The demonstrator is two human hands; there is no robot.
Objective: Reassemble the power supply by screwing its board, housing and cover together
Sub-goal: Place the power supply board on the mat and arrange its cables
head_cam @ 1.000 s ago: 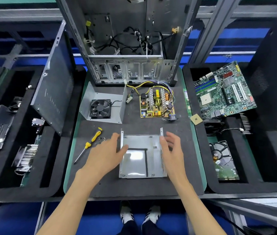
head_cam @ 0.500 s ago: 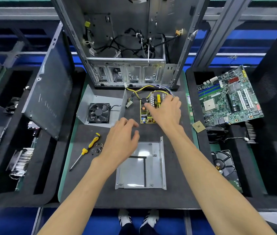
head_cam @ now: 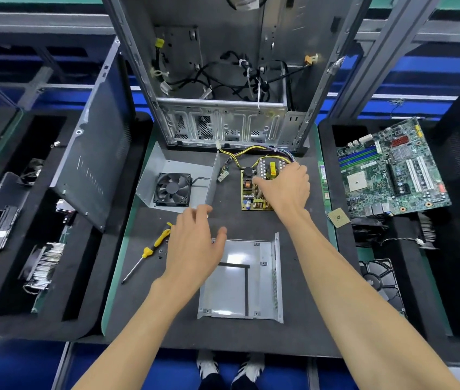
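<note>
The power supply board [head_cam: 248, 192], yellow with heat sinks and a bundle of yellow and black cables [head_cam: 240, 159], lies on the dark mat behind the housing. My right hand [head_cam: 285, 187] lies on top of it, fingers curled over its components. The grey metal housing [head_cam: 237, 288] sits flat in front of me with one raised side wall on its right. My left hand [head_cam: 195, 249] hovers over the housing's far left corner, fingers relaxed and holding nothing. The bent grey cover [head_cam: 172, 167] with a black fan [head_cam: 172, 189] lies left of the board.
A yellow-handled screwdriver [head_cam: 150, 250] and small screws [head_cam: 160, 253] lie left of the housing. The open PC case [head_cam: 223, 80] stands at the back, its side panel [head_cam: 93, 164] leaning at the left. A motherboard [head_cam: 392, 170], CPU [head_cam: 338, 218] and hard drive [head_cam: 381, 280] lie at the right.
Both hands left the housing. My right hand reached forward onto the board and stays there. My left hand rose, then drifted left toward the housing's far left corner.
</note>
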